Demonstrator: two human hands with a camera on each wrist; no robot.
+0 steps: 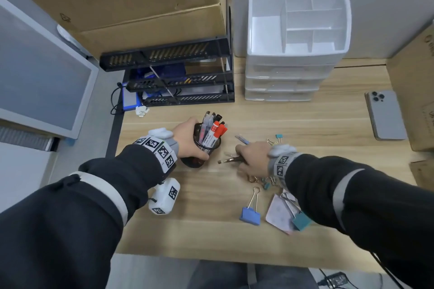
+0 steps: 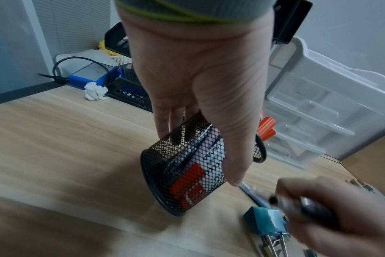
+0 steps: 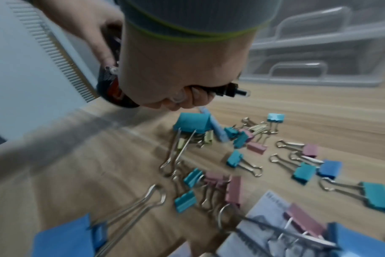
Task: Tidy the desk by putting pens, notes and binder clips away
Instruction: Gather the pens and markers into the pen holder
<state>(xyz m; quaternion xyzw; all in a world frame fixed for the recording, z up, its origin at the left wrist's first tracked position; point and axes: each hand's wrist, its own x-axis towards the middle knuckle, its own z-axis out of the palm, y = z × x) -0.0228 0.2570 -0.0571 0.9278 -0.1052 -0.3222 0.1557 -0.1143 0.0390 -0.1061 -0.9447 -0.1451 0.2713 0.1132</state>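
My left hand (image 1: 187, 139) grips a black mesh pen cup (image 1: 206, 145) tilted toward the right, with several pens and red-capped markers (image 1: 215, 130) in it; the cup (image 2: 182, 172) shows the markers through its mesh. My right hand (image 1: 252, 159) holds a dark pen (image 1: 231, 160) just right of the cup, also gripped in the fist (image 3: 182, 87) with its tip (image 3: 237, 91) sticking out. A light blue pen (image 1: 243, 139) lies beyond that hand. Binder clips (image 3: 240, 139) of several colours are scattered on the desk, with a large blue clip (image 1: 250, 214) nearer me. A pink note (image 1: 279, 212) lies under a teal clip (image 1: 301, 220).
A white drawer organiser (image 1: 296, 40) with open top compartments stands at the back. A black paper tray rack (image 1: 178, 73) is left of it. A phone (image 1: 385, 115) lies at the right, beside cardboard boxes (image 1: 415, 101). A crumpled tissue (image 1: 142, 111) sits by the rack.
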